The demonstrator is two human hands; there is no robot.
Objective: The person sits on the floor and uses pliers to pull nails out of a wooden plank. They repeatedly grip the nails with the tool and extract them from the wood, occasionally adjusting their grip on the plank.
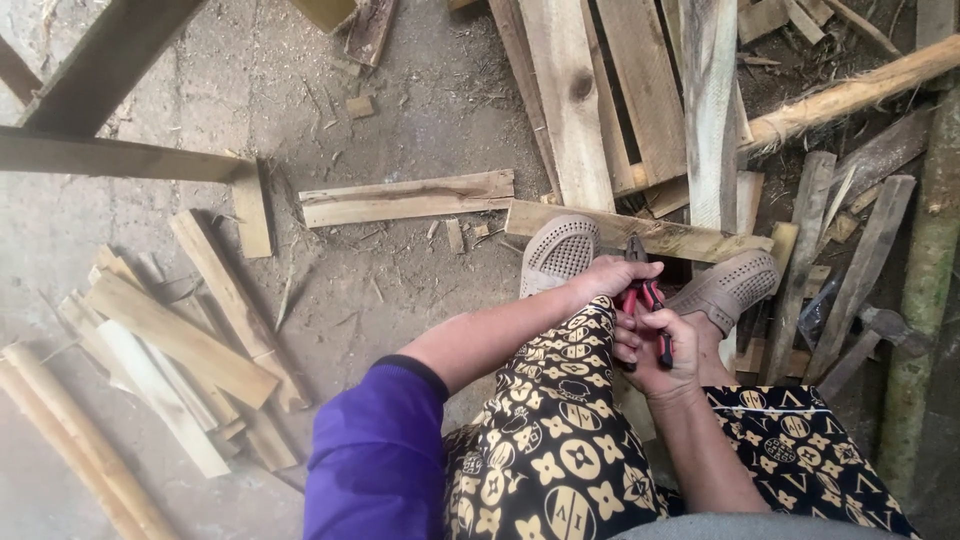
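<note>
I see both hands down between the knees, working a pair of red-handled pliers (647,300). Right hand (660,350) is closed around the red grips, fingers curled over them. Left hand (608,277) is closed too, clamped over the top of the pliers near the dark jaws; whether it pinches anything small there I cannot tell, too hidden. The pliers point at a short plank (640,235) that lies flat on the ground across the front of the feet, jaw tips just at its near edge.

Two tan perforated shoes (560,252) rest against that plank, one either side of the hands. Legs are in black trousers with a gold pattern (560,440); left arm has a purple sleeve (375,460).

No containers anywhere in view, only loose timber. On the dirt floor (300,90): a split board (405,198) lying alone left of the plank, a fan of pale offcuts (180,340) far left with round poles (70,430) beside them, a slatted pallet (620,90) at the top, a peeled log (850,95) slanting across it at upper right, and a greenish bamboo pole (925,300) along the right edge.
</note>
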